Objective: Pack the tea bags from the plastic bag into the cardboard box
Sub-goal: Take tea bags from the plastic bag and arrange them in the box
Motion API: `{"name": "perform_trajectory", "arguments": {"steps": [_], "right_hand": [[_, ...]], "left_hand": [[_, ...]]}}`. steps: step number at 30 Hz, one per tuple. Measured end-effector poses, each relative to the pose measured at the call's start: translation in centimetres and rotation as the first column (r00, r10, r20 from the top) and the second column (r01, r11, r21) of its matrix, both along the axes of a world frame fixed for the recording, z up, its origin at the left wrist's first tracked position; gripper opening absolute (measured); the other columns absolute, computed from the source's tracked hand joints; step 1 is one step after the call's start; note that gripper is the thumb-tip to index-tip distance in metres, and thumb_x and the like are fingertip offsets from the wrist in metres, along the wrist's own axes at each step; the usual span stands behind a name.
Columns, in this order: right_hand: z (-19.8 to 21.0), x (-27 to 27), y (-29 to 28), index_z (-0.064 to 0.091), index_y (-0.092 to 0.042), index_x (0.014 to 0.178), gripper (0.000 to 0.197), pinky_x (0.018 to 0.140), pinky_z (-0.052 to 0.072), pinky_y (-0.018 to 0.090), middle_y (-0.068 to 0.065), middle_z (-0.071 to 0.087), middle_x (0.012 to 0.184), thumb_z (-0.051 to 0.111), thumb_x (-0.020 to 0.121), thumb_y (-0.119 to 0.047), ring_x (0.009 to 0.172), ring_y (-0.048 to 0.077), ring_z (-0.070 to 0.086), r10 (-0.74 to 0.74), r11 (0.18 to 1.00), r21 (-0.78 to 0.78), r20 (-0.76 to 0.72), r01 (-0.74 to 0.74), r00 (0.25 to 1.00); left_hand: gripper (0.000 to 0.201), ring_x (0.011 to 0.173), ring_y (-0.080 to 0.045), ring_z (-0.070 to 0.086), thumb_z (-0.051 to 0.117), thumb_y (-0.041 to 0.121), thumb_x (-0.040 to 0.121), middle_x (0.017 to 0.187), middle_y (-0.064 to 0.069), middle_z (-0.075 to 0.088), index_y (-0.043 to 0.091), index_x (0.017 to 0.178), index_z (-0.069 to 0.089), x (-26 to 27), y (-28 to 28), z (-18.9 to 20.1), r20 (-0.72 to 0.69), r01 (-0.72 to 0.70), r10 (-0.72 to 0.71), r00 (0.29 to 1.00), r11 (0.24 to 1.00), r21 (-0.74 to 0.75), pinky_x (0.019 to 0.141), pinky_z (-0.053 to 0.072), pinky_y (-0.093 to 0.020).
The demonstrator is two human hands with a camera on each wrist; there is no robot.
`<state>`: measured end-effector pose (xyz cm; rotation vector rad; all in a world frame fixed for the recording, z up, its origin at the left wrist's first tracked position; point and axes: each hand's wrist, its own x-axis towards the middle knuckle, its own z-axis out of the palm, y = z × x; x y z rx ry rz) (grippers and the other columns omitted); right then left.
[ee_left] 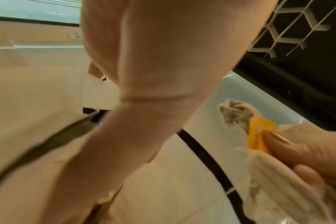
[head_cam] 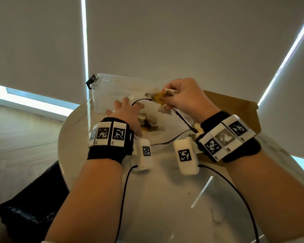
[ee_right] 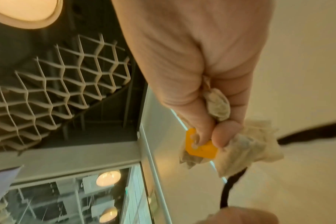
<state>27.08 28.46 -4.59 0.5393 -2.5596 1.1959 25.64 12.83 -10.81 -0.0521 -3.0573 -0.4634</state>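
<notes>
Pale roller blinds drawn across the windows, with thin strips of daylight at the edges. Wooden plank floor to the left, below a round white table with a glossy, reflective top.

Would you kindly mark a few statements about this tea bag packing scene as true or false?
1. The right hand grips a bunch of tea bags with yellow tags. True.
2. The left hand holds a tea bag in the air. False: it lies with fingers spread on the plastic bag on the table.
3. The cardboard box is open. True.
4. The clear plastic container stands nearest the person. False: it stands at the table's far edge.
</notes>
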Motion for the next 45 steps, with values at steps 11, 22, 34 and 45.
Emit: {"name": "perform_trajectory", "arguments": {"steps": [11,22,34,45], "right_hand": [[-0.9,3.2,6.7,0.065,-0.006,0.085,0.011,0.054,0.053,0.017,0.004,0.068,0.069,0.063,0.082,0.004,0.051,0.007,0.062,0.066,0.855,-0.515,0.219,0.058,0.974],[-3.7,3.0,10.4,0.06,-0.002,0.105,0.022,0.056,0.056,0.023,0.011,0.068,0.087,0.064,0.083,-0.001,0.066,0.014,0.067,0.045,0.469,-0.858,0.259,0.208,0.965],[-4.2,2.8,12.1,0.066,-0.011,0.098,0.018,0.072,0.056,0.024,0.002,0.057,0.098,0.052,0.095,-0.022,0.077,0.013,0.064,-0.074,0.534,-0.786,0.323,0.311,0.943],[-4.0,3.4,7.4,0.05,-0.023,0.129,0.05,0.067,0.054,0.026,0.003,0.066,0.091,0.065,0.082,-0.018,0.07,0.01,0.061,0.171,0.842,-0.539,0.234,-0.019,0.957]], "left_hand": [[0.018,0.098,-0.012,0.061,0.043,0.037,0.098,0.111,0.006,0.06,0.026,0.106,0.055,2.3,6.5,4.5,-0.416,0.463,-0.206,0.886,0.316,0.828,0.078,0.053,-0.03],[0.045,0.071,-0.01,0.062,0.062,0.008,0.088,0.093,-0.002,0.061,0.022,0.127,0.045,1.8,12.9,2.4,-0.186,0.457,-0.614,0.767,0.318,0.831,0.06,0.051,-0.024],[0.018,0.064,-0.006,0.052,0.05,0.01,0.095,0.091,0.0,0.06,0.025,0.104,0.055,0.3,10.5,8.5,-0.251,0.515,-0.532,0.809,0.435,0.738,0.055,0.046,-0.017],[0.017,0.067,-0.008,0.054,0.051,0.009,0.095,0.088,-0.001,0.058,0.022,0.103,0.057,1.1,9.4,13.0,-0.312,0.531,-0.549,0.776,0.302,0.792,0.058,0.047,-0.018]]}}
